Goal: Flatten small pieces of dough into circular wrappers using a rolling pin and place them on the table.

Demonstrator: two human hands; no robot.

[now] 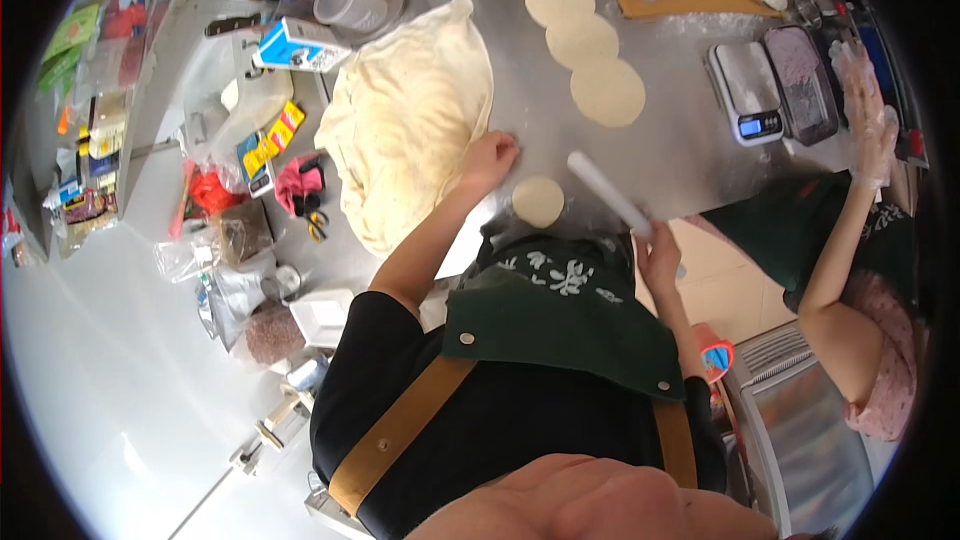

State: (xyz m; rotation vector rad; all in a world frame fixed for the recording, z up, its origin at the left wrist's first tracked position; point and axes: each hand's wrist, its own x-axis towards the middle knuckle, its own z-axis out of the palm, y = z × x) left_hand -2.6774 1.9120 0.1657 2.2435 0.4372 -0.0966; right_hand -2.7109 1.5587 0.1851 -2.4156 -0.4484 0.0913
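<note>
Dough (538, 203) by the bench's (670, 100) near edge could fall if my right hand (660, 258), gripping the roller (608, 192), slips; left hand (490, 160), can't tell.

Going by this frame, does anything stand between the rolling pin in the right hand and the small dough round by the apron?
Nothing visible does. The rolling pin, held in the right hand, slants right of the dough round. The left hand lies left of that gap.

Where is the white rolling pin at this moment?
In the head view, right of centre: the white rolling pin is in the right hand, just right of the single dough round.
</note>
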